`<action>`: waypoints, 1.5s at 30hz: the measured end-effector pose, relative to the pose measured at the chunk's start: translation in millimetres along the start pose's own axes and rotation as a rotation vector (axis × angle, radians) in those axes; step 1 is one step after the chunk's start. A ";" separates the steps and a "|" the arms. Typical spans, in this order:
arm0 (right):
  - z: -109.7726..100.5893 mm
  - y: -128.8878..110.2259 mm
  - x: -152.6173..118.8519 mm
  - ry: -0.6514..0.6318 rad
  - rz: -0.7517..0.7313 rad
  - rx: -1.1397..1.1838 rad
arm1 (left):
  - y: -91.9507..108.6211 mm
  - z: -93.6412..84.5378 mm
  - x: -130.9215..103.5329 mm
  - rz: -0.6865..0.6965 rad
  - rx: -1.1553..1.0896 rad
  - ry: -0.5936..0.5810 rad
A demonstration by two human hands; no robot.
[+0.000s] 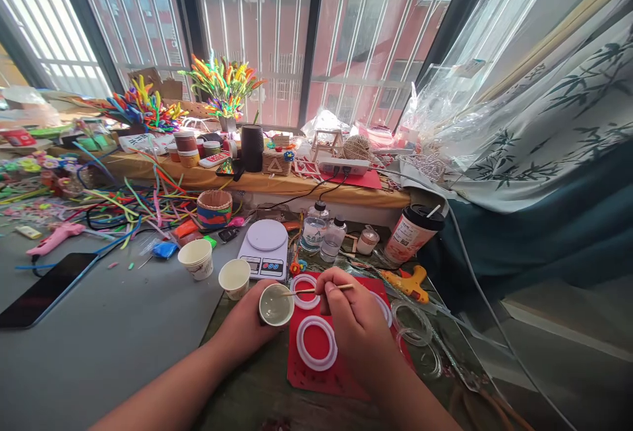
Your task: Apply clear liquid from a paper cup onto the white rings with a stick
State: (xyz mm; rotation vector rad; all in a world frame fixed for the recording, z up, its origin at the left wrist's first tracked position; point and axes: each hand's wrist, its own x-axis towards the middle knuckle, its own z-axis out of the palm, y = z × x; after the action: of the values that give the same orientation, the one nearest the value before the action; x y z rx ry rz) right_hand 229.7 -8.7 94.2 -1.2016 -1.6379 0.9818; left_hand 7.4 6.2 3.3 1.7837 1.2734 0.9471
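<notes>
My left hand is wrapped round a paper cup that holds a clear liquid. Pinched in my right hand is a thin wooden stick, its far end inside that cup. Under my right hand lies a red mat with white ring-shaped molds, one at the front, one behind it and one partly hidden by my hand. Two more paper cups, one close to my left hand and one farther left, stand upright. Behind them is a white kitchen scale.
Two clear bottles, a small jar and a lidded drink cup stand behind the mat. A yellow glue gun and clear rings lie right. A phone and pink glue gun are left.
</notes>
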 end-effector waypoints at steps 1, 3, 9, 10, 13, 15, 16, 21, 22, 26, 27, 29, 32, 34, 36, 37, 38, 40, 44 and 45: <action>0.0 0.3 0.3 -0.018 0.005 0.011 | 1.0 -0.4 0.1 -0.003 -0.003 0.000; 0.0 0.0 0.8 -0.049 0.006 0.021 | 3.6 -1.2 0.2 -0.013 -0.007 -0.001; -1.4 -3.2 0.9 -0.036 0.024 -0.005 | 7.5 -1.5 -0.2 -0.030 -0.013 0.011; -1.7 -3.5 0.7 -0.016 0.023 -0.023 | 6.9 -1.4 -0.4 -0.027 -0.014 0.011; -2.4 -4.3 0.0 0.001 0.008 -0.031 | 4.8 -1.3 -0.9 -0.014 -0.013 0.013; -2.6 -5.4 -0.6 -0.053 0.002 -0.024 | 4.0 -1.6 -1.2 -0.011 -0.002 0.021; -2.7 -6.1 -0.8 -0.056 0.000 -0.033 | 4.0 -1.7 -1.3 -0.007 0.007 0.023; -3.6 -7.0 -0.5 -0.049 -0.001 -0.043 | 5.4 -2.4 -1.4 0.017 0.036 0.047; -3.8 -6.6 -0.3 -0.055 -0.001 -0.046 | 5.5 -2.4 -1.4 0.015 0.036 0.047; -4.6 -5.8 0.0 -0.047 -0.006 -0.029 | 4.0 -2.0 -0.9 0.014 0.033 0.038; -4.6 -6.0 -0.1 -0.072 -0.003 -0.025 | 3.4 -1.9 -0.9 0.014 0.031 0.037; -3.7 -6.7 -0.6 -0.076 0.005 -0.042 | 2.5 -1.9 -1.1 0.011 0.027 0.032; -1.1 -8.1 -2.3 -0.041 0.002 -0.050 | 2.3 -2.2 -1.7 0.007 0.019 0.023; 0.0 -9.4 -3.5 -0.075 0.006 -0.043 | 2.8 -2.4 -1.8 0.010 0.015 0.017; -0.3 -10.8 -4.3 -0.060 0.010 -0.058 | 3.4 -2.5 -1.4 0.015 0.015 0.016; -0.9 -11.5 -4.5 -0.044 0.017 -0.060 | 3.6 -2.6 -1.2 0.016 0.014 0.018; -1.7 -12.0 -4.4 -0.041 0.029 -0.054 | 3.8 -2.6 -0.9 0.016 0.012 0.020; -3.2 -12.7 -3.8 -0.069 0.053 -0.039 | 4.0 -2.8 -0.4 0.017 0.006 0.020; -4.2 -12.2 -2.7 -0.049 0.070 -0.012 | 3.5 -2.7 -0.3 0.026 0.015 0.009; -4.1 -11.8 -2.6 -0.061 0.085 0.012 | 3.2 -2.5 -0.4 0.026 0.015 0.012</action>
State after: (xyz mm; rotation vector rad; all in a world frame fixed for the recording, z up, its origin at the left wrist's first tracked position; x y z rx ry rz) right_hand 230.5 -13.4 106.0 -1.2528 -1.6368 1.0900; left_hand 6.5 5.4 7.2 1.8128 1.2711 0.9659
